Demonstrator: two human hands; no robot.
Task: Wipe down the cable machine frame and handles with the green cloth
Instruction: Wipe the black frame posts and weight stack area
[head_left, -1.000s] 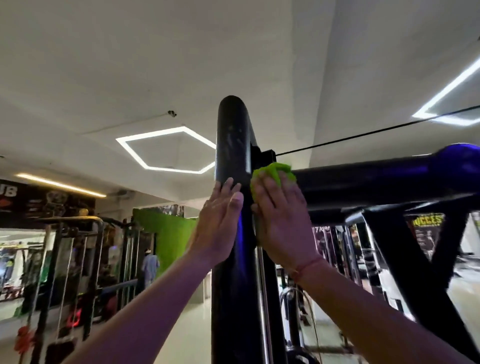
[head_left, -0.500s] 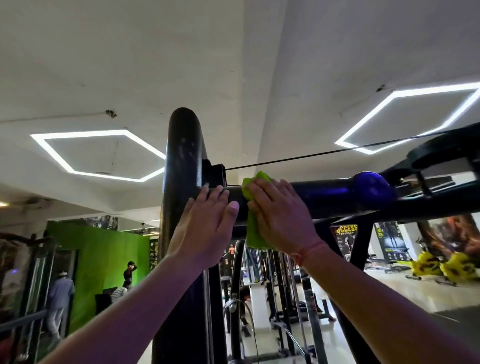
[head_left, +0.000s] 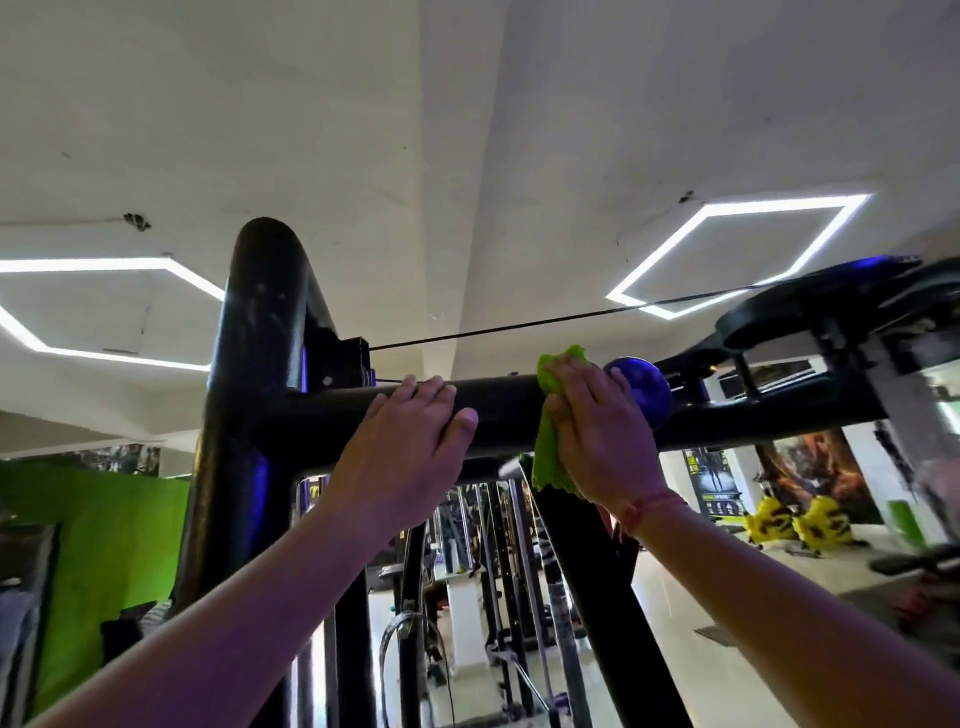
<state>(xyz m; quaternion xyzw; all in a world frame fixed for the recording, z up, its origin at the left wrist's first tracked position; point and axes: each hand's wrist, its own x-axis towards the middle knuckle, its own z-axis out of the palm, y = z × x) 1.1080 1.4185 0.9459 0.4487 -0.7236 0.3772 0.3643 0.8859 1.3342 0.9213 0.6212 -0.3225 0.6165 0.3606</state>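
Seen from below, the black tubular steel cable machine frame (head_left: 498, 410) fills the middle of the view: a thick rounded upright post at nine o'clock joins a horizontal crossbar running toward three o'clock. The right hand (head_left: 597, 431) lies flat with fingers straight, pressing the crumpled bright green cloth (head_left: 550, 457) against the crossbar just right of centre; the cloth shows above the fingertips and hangs below the bar at the heel of the palm. A thin red thread bracelet (head_left: 652, 506) circles that wrist. The left hand (head_left: 410, 447) rests on the same crossbar toward the nine o'clock side of the cloth, fingers loosely extended over the tube, holding nothing. A glossy blue round knob (head_left: 641, 392) sits just beyond the right hand toward three o'clock. A thin black cable (head_left: 519, 328) stretches above the crossbar. White hexagonal ceiling light strips (head_left: 737, 260) glow at two o'clock and at nine o'clock.
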